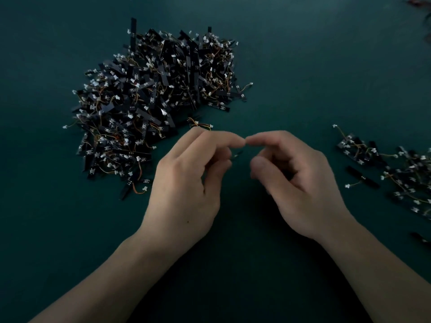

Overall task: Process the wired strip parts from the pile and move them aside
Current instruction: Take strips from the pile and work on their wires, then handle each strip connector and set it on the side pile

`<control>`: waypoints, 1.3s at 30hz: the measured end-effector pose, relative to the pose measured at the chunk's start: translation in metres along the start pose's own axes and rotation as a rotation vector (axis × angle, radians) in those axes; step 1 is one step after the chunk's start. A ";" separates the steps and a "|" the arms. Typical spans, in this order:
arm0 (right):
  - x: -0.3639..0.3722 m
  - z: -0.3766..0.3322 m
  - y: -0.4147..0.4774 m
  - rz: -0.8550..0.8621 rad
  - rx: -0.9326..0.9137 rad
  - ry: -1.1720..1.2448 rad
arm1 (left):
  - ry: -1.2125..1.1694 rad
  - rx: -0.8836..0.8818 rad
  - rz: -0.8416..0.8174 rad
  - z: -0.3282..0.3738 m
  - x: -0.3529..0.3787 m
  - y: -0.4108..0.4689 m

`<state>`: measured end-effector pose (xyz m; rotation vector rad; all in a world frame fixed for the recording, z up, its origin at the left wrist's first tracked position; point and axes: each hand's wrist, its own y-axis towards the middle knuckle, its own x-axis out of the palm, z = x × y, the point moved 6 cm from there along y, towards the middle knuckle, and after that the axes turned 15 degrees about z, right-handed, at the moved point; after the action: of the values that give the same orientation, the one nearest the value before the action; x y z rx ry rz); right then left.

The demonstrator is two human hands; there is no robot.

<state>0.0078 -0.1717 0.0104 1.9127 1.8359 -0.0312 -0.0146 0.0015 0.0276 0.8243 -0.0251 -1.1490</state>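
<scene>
Teal-green matting covers the worktop, which fills the whole view under dim light; none of its edges and nothing of the room shows. Bare worktop runs across the top, down the far left, and in a wide lane between the two heaps, where both forearms come in from the bottom.

Black strips tangled with orange and yellow wires and white plug ends make up the large pile, which lies left of centre and well back from the near edge. A few strips stick out of its top and lower rim.

Just in front of the pile the left hand and the right hand hover close together, fingers curled, their forefinger tips touching. Below that touch, a short dark wired strip part pokes out from the left hand's thumb and fingers, which pinch it. The view is too blurred to tell whether the right hand grips it too.

At the right edge lies a smaller, looser heap of finished parts, well apart from the pile and cut off by the frame. A single strip with its wire lies just left of that heap. One loose wired part lies beside the pile's near rim, just beyond the left fingers.

Pale marks on the strips are too small to read. Blurred reddish bits sit in the top right corner.
</scene>
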 end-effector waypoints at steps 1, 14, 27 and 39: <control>0.002 0.000 -0.001 -0.053 0.001 -0.014 | -0.068 -0.025 0.004 0.001 0.000 -0.001; -0.012 -0.010 0.000 0.114 -0.135 0.142 | -0.244 -0.332 -0.170 -0.014 0.006 -0.002; -0.007 -0.012 -0.002 0.092 -0.160 0.023 | -0.301 -0.389 -0.216 -0.015 0.011 -0.001; -0.002 -0.005 -0.001 -0.033 -0.022 0.037 | -0.270 -0.374 -0.183 -0.014 0.008 -0.002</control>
<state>0.0053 -0.1717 0.0156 1.8795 1.8844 0.0132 -0.0067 0.0027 0.0128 0.3420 0.0414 -1.3802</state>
